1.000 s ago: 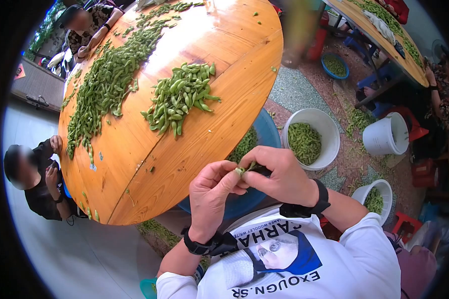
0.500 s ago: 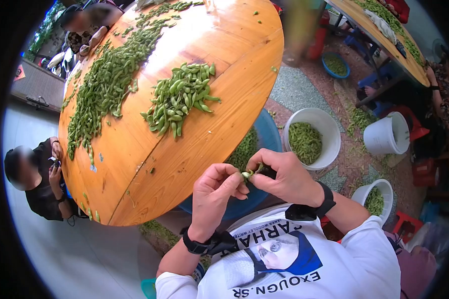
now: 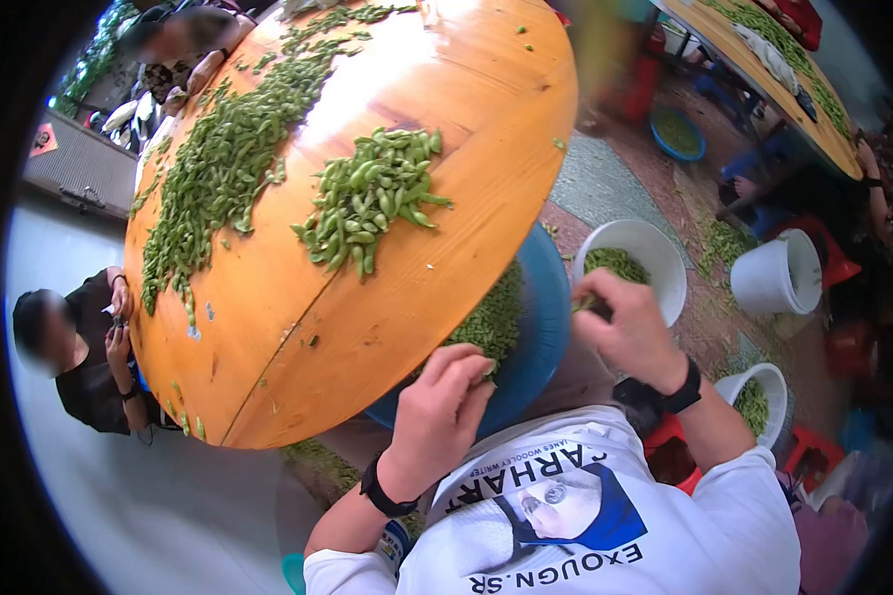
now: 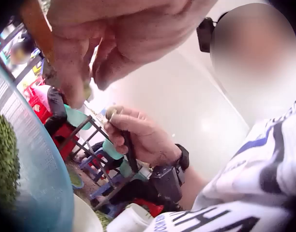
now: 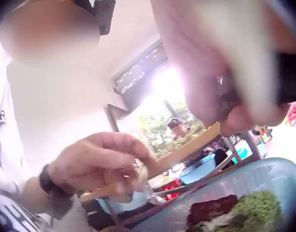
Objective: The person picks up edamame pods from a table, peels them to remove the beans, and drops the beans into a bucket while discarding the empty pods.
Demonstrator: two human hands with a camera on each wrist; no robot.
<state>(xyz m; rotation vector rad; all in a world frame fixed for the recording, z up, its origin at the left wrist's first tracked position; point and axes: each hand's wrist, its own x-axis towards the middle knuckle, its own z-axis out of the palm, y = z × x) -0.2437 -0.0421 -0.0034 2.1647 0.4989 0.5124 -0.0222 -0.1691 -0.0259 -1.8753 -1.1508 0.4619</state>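
My left hand [image 3: 435, 421] is over the edge of a blue basin [image 3: 546, 337] of green shelled beans [image 3: 494, 322]. Its thumb and fingers pinch a small pale-green bean [image 5: 142, 171]. The right hand [image 3: 633, 332] is apart from it, overlapping the white bucket [image 3: 673, 288] of green pods or hulls in the head view. Curled fingers of that hand grip a slim dark tool [image 4: 129, 147], whose kind I cannot tell. Near the table's edge lies a small heap of soybean pods [image 3: 372, 198], with a larger pile of pods [image 3: 213, 169] behind it.
The round wooden table [image 3: 486, 198] borders the basin. Another white bucket [image 3: 779, 273], a smaller white pail [image 3: 754, 397] and red stools [image 3: 814, 451] stand on the floor at right. People sit at the table's left side and at a second table [image 3: 784, 74].
My right hand has moved away from the left, toward the white bucket, with the dark tool. The left hand has shifted slightly down and right. More of the basin shows between them.
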